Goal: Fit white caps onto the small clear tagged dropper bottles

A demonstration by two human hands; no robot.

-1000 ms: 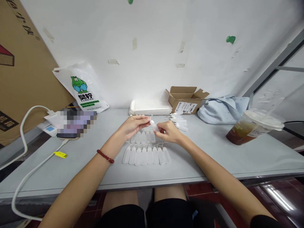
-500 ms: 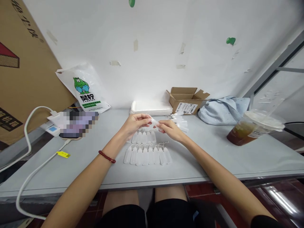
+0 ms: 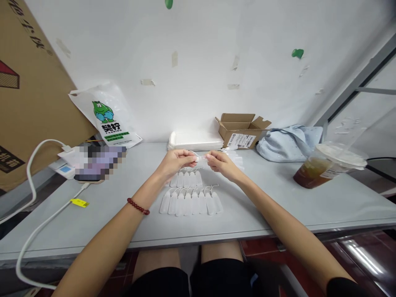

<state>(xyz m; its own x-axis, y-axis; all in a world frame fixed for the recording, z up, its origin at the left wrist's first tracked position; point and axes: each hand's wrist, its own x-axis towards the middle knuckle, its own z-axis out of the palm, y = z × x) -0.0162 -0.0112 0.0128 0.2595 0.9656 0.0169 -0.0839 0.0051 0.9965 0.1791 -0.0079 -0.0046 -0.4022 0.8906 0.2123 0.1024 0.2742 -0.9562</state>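
Above the middle of the table, my left hand [image 3: 179, 161] pinches a small translucent white plastic piece [image 3: 201, 159] between thumb and fingers. My right hand [image 3: 223, 166] is closed in a pinch on the other end of it, a short gap apart. Fingers hide most of this piece. Below the hands lies a front row of frosted white tags or sleeves with cords [image 3: 192, 203]. Behind it is a second row of similar pieces [image 3: 185, 179], partly under my left hand. More translucent pieces [image 3: 237, 160] lie loosely beyond my right hand.
A stack of white trays [image 3: 194, 141] and an open cardboard box [image 3: 237, 128] stand against the wall. Right of them are a light blue cloth bag [image 3: 286, 145] and a tilted-looking drink cup [image 3: 318, 171]. At left are a phone [image 3: 99, 163], cables and a plastic bag [image 3: 111, 119].
My hands have drawn slightly apart, and the held piece now lies more level between them. My right fingers have curled in more. The view has shifted slightly.
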